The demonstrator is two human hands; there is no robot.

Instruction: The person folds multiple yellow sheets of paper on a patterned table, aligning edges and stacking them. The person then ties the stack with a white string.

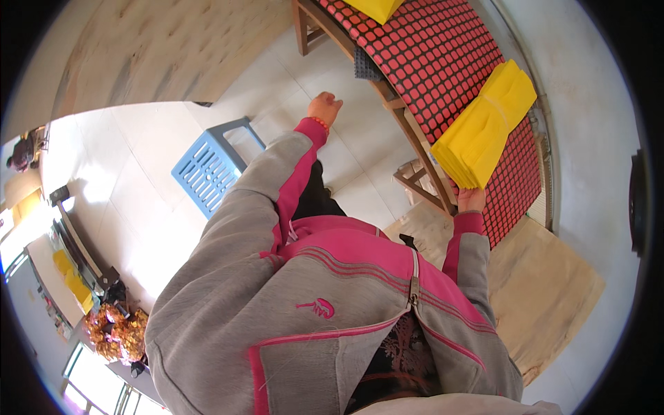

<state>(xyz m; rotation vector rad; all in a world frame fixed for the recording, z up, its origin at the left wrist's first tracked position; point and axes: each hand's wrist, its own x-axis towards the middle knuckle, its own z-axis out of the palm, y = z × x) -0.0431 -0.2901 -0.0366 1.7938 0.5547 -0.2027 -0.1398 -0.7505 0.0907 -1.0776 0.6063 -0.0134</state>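
Note:
My left hand point(325, 109) hangs over the tiled floor with its fingers curled in. I see nothing in it, and a red beaded bracelet point(320, 123) circles its wrist. At the near edge of the bench, my right hand point(472, 200) grips the near end of a yellow bundle point(484, 128). The bundle is made of many thin flat pieces stacked together, with a pale band round its middle. It lies over a red-and-black patterned cover point(432, 59). Part of the right hand's fingers is hidden beneath the bundle.
More yellow material point(377, 8) lies at the far end of the cover. A blue plastic stool point(211, 169) stands on the floor to the left. Wooden legs point(418, 149) support the bench. A wooden board point(546, 290) is at the near right, beside the white wall point(595, 131).

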